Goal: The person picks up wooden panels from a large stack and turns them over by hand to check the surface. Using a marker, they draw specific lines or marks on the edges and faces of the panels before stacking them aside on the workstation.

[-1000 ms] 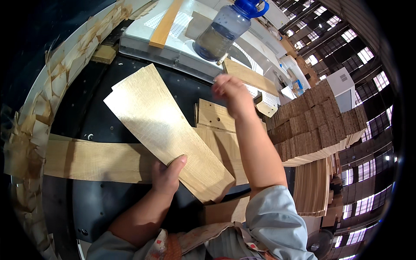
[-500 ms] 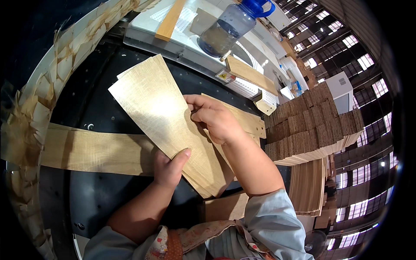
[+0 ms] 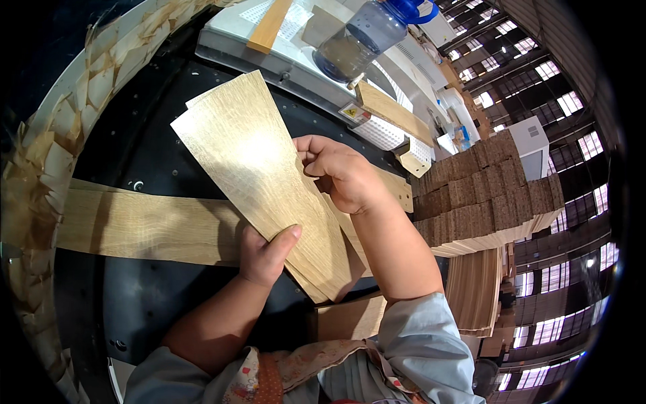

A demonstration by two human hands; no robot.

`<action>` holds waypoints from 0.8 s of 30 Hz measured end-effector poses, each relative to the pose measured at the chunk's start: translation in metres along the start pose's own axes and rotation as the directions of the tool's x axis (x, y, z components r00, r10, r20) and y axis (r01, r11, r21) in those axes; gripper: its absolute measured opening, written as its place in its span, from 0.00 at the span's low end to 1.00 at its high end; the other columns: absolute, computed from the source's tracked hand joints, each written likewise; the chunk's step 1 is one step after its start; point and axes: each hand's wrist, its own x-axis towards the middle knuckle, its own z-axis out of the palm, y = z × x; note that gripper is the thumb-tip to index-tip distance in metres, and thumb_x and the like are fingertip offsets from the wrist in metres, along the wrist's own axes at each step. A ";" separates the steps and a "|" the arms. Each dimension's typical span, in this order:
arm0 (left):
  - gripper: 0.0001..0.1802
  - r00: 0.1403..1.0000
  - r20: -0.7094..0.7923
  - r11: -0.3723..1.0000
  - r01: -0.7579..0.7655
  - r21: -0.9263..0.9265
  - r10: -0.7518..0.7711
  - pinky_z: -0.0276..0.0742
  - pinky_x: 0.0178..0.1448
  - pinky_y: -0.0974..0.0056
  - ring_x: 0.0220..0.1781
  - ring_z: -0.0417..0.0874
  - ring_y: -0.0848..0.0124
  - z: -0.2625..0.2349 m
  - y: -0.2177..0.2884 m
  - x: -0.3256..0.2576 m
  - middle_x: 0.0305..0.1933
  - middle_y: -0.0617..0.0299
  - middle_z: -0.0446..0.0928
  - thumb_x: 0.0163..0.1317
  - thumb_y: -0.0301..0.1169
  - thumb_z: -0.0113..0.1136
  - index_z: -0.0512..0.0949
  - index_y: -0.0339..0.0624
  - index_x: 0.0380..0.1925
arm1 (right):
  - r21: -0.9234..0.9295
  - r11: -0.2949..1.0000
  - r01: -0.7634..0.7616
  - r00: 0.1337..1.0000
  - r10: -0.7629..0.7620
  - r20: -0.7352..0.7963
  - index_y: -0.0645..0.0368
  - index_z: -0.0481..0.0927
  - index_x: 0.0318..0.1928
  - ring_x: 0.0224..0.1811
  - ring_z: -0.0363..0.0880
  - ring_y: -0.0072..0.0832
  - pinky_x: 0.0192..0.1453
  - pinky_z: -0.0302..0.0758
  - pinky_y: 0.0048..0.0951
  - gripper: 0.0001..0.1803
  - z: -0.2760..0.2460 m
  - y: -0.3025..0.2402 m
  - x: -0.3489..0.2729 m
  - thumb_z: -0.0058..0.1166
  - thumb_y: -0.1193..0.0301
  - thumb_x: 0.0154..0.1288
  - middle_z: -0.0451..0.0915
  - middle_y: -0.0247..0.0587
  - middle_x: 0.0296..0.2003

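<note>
- Left hand [image 3: 266, 252] clamped on the lower edge of the veneer sheet [image 3: 259, 172], thumb pressed flat over the top face, other fingers tucked out of sight underneath.
- Right hand [image 3: 340, 172] curled shut around the sheet's right edge, knuckles up, fingertips hidden behind the wood.
- Sheet held tilted above the dark round table [image 3: 161, 148], wide end pointing away toward the machine, narrow end down near the body.
- Looked like at least two sheets stacked in that grip, going by a second corner poking out at the far left; couldn't count for sure.
- Underneath, one long veneer strip [image 3: 145, 225] lying flat across the table, partly covered by the held sheet and the left hand.
- More veneer pieces under the right wrist, mostly blocked by the forearm, so no honest count there.
- One blue-capped water bottle [image 3: 367, 37] lying on the pale machine top [image 3: 269, 57] beyond the table.
- Two wooden slats around that machine: one slat [image 3: 269, 25] on top beside the bottle, another slat [image 3: 390, 111] along its front right edge.
- Big stepped stack of brown blocks [image 3: 484, 195] off to the right, well apart from both hands.
- Ring of pale torn scraps [image 3: 60, 155] hugging the table's left rim.
</note>
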 end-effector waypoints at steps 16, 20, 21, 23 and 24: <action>0.21 1.000 -0.003 0.999 0.030 -0.045 -0.030 0.70 0.51 0.66 0.45 0.74 0.71 0.002 0.002 -0.001 0.44 0.58 0.74 0.50 0.26 0.57 0.70 0.31 0.46 | -0.278 0.907 0.316 0.948 -0.316 0.048 0.66 0.69 0.51 0.43 0.72 0.20 0.50 0.67 0.22 0.16 -0.001 0.023 0.000 0.39 0.69 0.68 0.75 0.36 0.41; 0.23 0.999 0.006 0.998 0.031 -0.056 -0.031 0.69 0.52 0.65 0.46 0.73 0.71 0.000 -0.001 -0.001 0.45 0.57 0.73 0.49 0.27 0.57 0.69 0.31 0.47 | -0.417 0.775 0.475 0.875 -0.468 0.129 0.68 0.67 0.54 0.48 0.69 0.20 0.53 0.65 0.22 0.18 -0.001 0.027 -0.012 0.40 0.70 0.68 0.74 0.37 0.44; 0.23 0.999 0.013 0.998 0.034 -0.061 -0.033 0.69 0.52 0.65 0.46 0.73 0.70 0.000 0.000 0.000 0.45 0.57 0.73 0.49 0.27 0.57 0.69 0.31 0.47 | -0.436 0.738 0.516 0.849 -0.508 0.144 0.68 0.67 0.54 0.48 0.69 0.20 0.54 0.65 0.22 0.18 -0.001 0.030 -0.015 0.41 0.70 0.68 0.73 0.37 0.45; 0.23 1.000 0.008 0.998 0.028 -0.054 -0.028 0.69 0.52 0.65 0.46 0.73 0.70 0.001 -0.001 -0.001 0.45 0.57 0.73 0.49 0.27 0.57 0.69 0.31 0.47 | -0.393 0.774 0.496 0.851 -0.523 0.045 0.66 0.70 0.51 0.45 0.71 0.22 0.51 0.67 0.23 0.16 -0.007 0.038 -0.016 0.46 0.71 0.65 0.75 0.37 0.43; 0.24 1.000 0.003 0.999 0.025 -0.047 -0.025 0.69 0.52 0.65 0.46 0.73 0.70 0.000 -0.002 -0.001 0.45 0.57 0.73 0.49 0.28 0.57 0.69 0.31 0.47 | -0.366 0.792 0.489 0.850 -0.527 -0.005 0.65 0.72 0.49 0.44 0.72 0.22 0.49 0.68 0.23 0.14 -0.007 0.039 -0.015 0.48 0.72 0.64 0.75 0.37 0.42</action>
